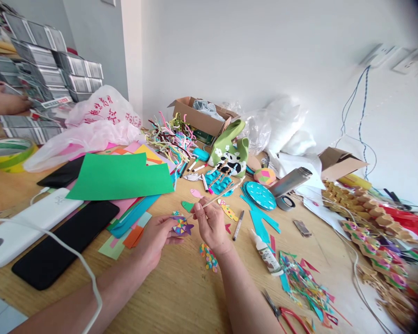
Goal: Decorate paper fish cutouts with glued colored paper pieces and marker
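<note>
My left hand [158,235] pinches a purple paper fish [181,226] covered in small coloured pieces. My right hand [211,225] grips a thin wooden stick [225,191], its near tip at the fish and its far end pointing up and right. Just below, on the table, lies a cluster of small coloured paper dots [209,258]. Beyond my hands are more paper fish: a green one [187,206], a pink one [196,193] and a yellow spotted one [229,212]. A pen [238,226] and a white glue bottle [266,254] lie to the right.
Green paper sheets [121,176], a black phone [66,243] and a white power bank [31,227] with a cable lie left. Paper scraps [308,283] and red-handled scissors [292,317] are at front right. A metal flask [290,182] stands behind. Another person's hand [7,99] shows far left.
</note>
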Demonstrator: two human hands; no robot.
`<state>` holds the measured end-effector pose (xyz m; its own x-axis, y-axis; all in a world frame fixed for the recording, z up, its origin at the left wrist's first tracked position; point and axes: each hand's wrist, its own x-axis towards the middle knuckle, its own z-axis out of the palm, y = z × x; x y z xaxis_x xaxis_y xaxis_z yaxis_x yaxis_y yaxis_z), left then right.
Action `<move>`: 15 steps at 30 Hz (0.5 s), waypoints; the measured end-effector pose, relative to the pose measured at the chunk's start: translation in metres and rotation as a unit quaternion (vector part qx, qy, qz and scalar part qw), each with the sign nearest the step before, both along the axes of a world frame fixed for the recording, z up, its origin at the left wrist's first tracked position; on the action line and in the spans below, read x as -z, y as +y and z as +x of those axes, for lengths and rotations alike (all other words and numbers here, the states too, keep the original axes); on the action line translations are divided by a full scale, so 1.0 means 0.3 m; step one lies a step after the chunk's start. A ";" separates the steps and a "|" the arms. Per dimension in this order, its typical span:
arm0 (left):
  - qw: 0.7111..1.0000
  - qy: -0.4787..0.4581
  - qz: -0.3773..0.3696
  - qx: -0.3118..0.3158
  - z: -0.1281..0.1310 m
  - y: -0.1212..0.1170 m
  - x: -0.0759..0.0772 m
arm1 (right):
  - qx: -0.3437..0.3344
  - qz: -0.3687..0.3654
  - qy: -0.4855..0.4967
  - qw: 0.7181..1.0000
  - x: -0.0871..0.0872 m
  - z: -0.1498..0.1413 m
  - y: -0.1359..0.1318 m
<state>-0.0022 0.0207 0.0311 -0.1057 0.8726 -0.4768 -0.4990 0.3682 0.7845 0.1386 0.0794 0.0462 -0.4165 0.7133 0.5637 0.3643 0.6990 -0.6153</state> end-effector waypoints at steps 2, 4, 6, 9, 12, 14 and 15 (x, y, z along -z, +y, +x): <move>1.000 0.000 0.000 -0.002 0.001 -0.001 -0.002 | -0.003 -0.002 0.000 1.000 0.001 0.000 0.000; 1.000 0.001 -0.002 -0.004 0.001 -0.001 -0.004 | -0.005 -0.003 -0.003 1.000 0.001 -0.001 -0.001; 1.000 0.001 -0.004 -0.005 0.001 0.000 -0.007 | -0.005 -0.001 -0.009 1.000 0.000 -0.001 -0.001; 1.000 0.001 -0.007 -0.004 0.001 0.002 -0.011 | -0.002 0.001 -0.015 1.000 -0.002 -0.002 0.000; 1.000 0.002 -0.008 -0.003 0.002 0.001 -0.012 | 0.002 0.000 -0.019 1.000 -0.004 -0.002 0.000; 1.000 0.003 -0.009 -0.002 0.002 0.001 -0.011 | 0.005 0.003 -0.021 1.000 -0.004 -0.002 0.000; 1.000 0.004 -0.009 -0.001 0.001 0.001 -0.010 | 0.004 0.004 -0.021 1.000 -0.005 -0.002 -0.001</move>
<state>-0.0018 0.0210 0.0342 -0.1118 0.8635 -0.4917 -0.4931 0.3814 0.7819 0.1379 0.0792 0.0476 -0.4343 0.7117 0.5521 0.3953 0.7014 -0.5931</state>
